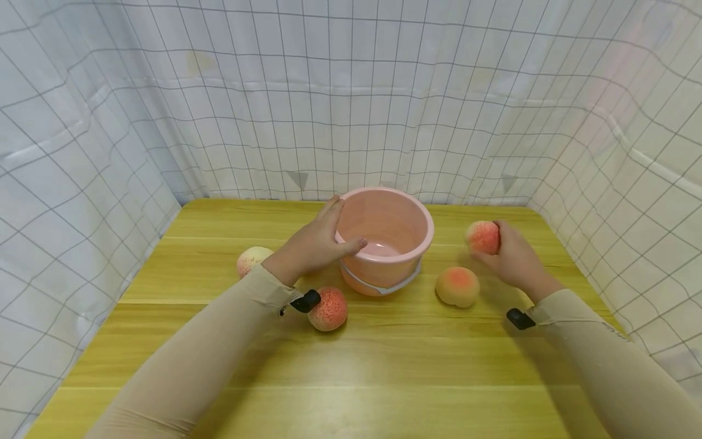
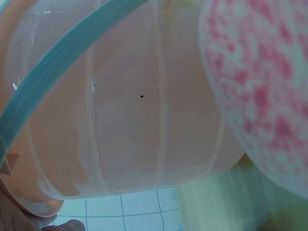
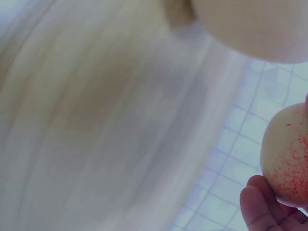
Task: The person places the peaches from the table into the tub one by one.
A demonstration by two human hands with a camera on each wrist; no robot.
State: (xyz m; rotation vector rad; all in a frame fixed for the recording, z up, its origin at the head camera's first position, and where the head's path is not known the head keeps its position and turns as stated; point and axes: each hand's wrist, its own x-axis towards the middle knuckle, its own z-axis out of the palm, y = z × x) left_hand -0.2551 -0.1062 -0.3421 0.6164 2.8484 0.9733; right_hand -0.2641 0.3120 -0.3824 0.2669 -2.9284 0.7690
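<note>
A pink bucket (image 1: 386, 277) with a pale handle stands on the wooden table. My left hand (image 1: 315, 244) grips its left rim, thumb over the front edge; fingertips show at the rim low in the left wrist view. My right hand (image 1: 515, 253) holds a red-and-cream peach (image 1: 484, 237) to the right of the bucket, above the table. That peach (image 3: 288, 159) also shows between the fingers in the right wrist view. An orange-yellow peach (image 1: 457, 286) lies between the bucket and my right hand. A speckled red peach (image 1: 329, 309) rests beside my left wrist.
A pale peach (image 1: 253, 261) sits left of the bucket, partly behind my left forearm. White grid-patterned curtains (image 1: 373, 122) hang behind and on both sides of the table (image 1: 351, 378).
</note>
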